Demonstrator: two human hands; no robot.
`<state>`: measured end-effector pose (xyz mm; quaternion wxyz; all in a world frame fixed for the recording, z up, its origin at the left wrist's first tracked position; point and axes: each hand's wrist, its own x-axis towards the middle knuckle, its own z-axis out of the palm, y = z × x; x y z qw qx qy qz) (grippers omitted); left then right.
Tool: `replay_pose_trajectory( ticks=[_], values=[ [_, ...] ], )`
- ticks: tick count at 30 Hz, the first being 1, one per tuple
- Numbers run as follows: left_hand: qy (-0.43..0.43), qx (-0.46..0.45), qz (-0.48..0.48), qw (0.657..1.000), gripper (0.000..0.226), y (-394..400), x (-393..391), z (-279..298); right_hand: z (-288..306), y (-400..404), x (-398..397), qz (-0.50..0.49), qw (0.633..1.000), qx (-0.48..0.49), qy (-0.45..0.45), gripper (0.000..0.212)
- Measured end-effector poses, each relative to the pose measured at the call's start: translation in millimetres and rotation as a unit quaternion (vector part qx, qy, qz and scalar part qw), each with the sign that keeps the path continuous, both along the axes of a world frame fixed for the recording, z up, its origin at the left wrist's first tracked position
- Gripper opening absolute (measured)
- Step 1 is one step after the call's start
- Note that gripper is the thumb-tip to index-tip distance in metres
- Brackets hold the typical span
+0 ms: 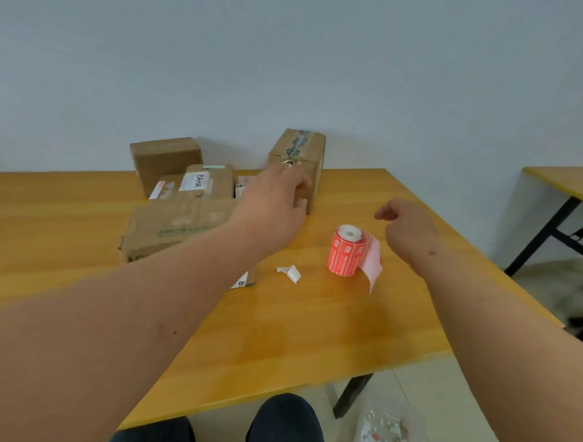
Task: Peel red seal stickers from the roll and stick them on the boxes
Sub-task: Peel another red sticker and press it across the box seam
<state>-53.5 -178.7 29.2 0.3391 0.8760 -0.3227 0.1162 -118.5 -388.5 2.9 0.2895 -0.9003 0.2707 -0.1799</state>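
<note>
- I count five cardboard boxes: an upright taped box, a plain box at the back left, a box labelled "BAHA", a large flat box, and a partly hidden box behind my left hand.
- One roll of red seal stickers.
- One scrap of white backing paper.
- Two hands: left hand, right hand.
- Two worktops: near worktop, far-right worktop.

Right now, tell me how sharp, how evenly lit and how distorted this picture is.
Head view: soft throughout, print on the sticker roll unreadable; left hand at the tall box slightly smeared; lighting flat, faint sheen on the table; wide-angle stretch enlarges the forearms at the lower corners.
</note>
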Motion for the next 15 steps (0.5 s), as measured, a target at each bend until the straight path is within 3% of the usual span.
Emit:
replay_pose_trajectory(
  ticks=[5, 8, 15],
  values=[
    [0.031, 0.053, -0.047, 0.997, 0.027, -35.3, -7.7, -20.9, -15.2, -19.5, -8.0, 0.146, 0.986, -0.052, 0.058, 0.049],
    [0.037, 0.081, -0.063, 0.994, 0.028, -48.5, -7.8, -30.1, -21.2, -25.2, -8.3, 0.175, 0.978, -0.089, 0.073, 0.045],
    [0.044, 0.112, -0.079, 0.990, 0.024, -58.5, -1.4, -49.2, -32.9, -29.4, -5.3, 0.194, 0.961, -0.166, 0.102, 0.008]
  ],
)
